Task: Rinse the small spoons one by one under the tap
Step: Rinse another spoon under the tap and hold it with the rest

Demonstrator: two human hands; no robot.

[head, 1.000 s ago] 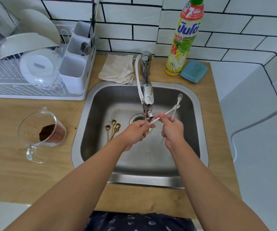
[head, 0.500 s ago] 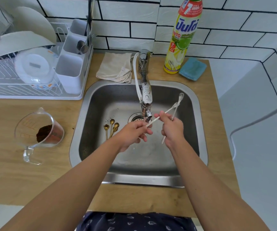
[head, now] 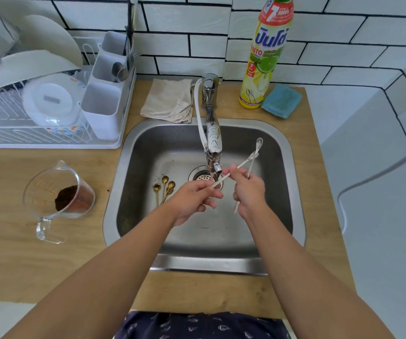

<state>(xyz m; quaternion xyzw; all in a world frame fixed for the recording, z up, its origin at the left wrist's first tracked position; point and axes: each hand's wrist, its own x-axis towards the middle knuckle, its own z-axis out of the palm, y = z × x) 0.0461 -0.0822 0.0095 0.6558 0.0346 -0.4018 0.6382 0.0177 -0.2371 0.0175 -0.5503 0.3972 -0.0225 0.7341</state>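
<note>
White small spoons (head: 250, 159): two, slender, long-handled, crossed over one another just right of the tap (head: 213, 140) spout; one lay slantwise with its lower end under the spout, the other stood near upright, bowl uppermost. Gold small spoons (head: 164, 189): four, short, bowls pointing away, lay fanned together on the sink floor left of the tap. Tap: chrome, spout over the drain.

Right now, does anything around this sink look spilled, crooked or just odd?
A few dark specks dirty the sink floor beside the gold spoons, and one lies on the counter near the measuring jug of brown powder. Otherwise nothing stands out.
</note>
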